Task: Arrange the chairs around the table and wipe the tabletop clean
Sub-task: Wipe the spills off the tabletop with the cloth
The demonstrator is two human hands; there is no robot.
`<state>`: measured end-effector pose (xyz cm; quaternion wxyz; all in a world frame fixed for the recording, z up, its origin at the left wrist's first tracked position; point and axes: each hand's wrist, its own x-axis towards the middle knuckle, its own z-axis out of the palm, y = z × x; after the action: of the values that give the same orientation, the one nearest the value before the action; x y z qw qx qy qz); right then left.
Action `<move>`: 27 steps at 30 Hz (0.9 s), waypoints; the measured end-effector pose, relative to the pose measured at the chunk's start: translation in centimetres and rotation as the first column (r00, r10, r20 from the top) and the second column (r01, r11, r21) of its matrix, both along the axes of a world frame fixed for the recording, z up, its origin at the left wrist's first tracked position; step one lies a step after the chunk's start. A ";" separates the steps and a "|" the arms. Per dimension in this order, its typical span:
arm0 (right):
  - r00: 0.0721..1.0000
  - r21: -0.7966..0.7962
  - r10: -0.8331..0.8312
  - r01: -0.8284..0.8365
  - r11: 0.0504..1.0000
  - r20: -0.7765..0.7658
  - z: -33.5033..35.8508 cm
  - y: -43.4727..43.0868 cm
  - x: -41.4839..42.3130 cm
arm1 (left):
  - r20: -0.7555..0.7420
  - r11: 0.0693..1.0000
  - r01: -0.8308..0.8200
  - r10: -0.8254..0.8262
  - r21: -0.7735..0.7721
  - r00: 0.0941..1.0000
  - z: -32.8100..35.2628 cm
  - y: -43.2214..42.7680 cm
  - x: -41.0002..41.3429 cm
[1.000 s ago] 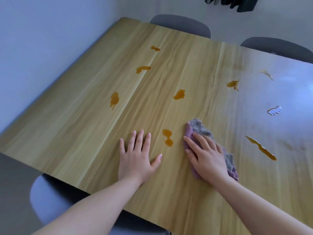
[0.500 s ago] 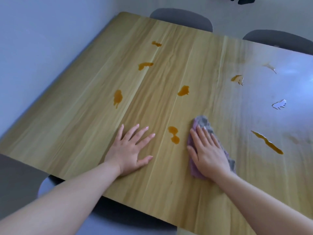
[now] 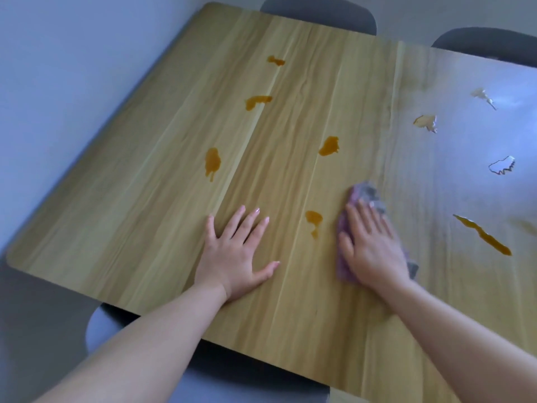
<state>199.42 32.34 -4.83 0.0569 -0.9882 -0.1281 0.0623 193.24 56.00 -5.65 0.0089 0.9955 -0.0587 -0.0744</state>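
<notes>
The wooden worktop (image 3: 145, 213) bears a purple cloth (image 3: 369, 193) under the right grip (image 3: 374, 248); brown spills (image 3: 313, 221) lie left and beyond.

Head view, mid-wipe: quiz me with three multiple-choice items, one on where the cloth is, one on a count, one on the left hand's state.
1. Where is the cloth?
A) under the right hand
B) draped over a seat
C) on the floor

2. How many chair backs show beyond the far edge of the table?
A) none
B) two
C) four

3. The left hand is:
A) gripping a bottle
B) clenched in a fist
C) flat on the table, fingers spread

Answers:
1 A: straight fingers press on it, just right of the nearest brown spill.
2 B: two dark rounded backs rise there.
3 C: the palm lies on bare wood and holds nothing.
</notes>
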 end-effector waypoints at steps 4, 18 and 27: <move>0.942 0.032 -0.324 0.327 0.944 -0.088 0.3 2.7 3.4 | 0.064 0.999 0.010 -0.007 -0.040 0.998 -0.4 0.4 -0.1; 0.927 0.002 -0.366 0.368 0.930 -0.079 0.3 3.6 2.0 | 0.195 0.998 0.022 -0.011 -0.051 0.981 -0.5 0.4 -0.3; 0.996 0.034 0.091 -0.092 0.995 0.022 -0.7 3.0 -0.9 | 0.208 0.999 0.029 -0.020 -0.043 0.978 -0.7 0.3 0.0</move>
<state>198.57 35.33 -5.55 0.0697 -0.9808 -0.1747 0.0524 193.24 56.33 -6.32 0.0248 0.9965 -0.0733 0.0312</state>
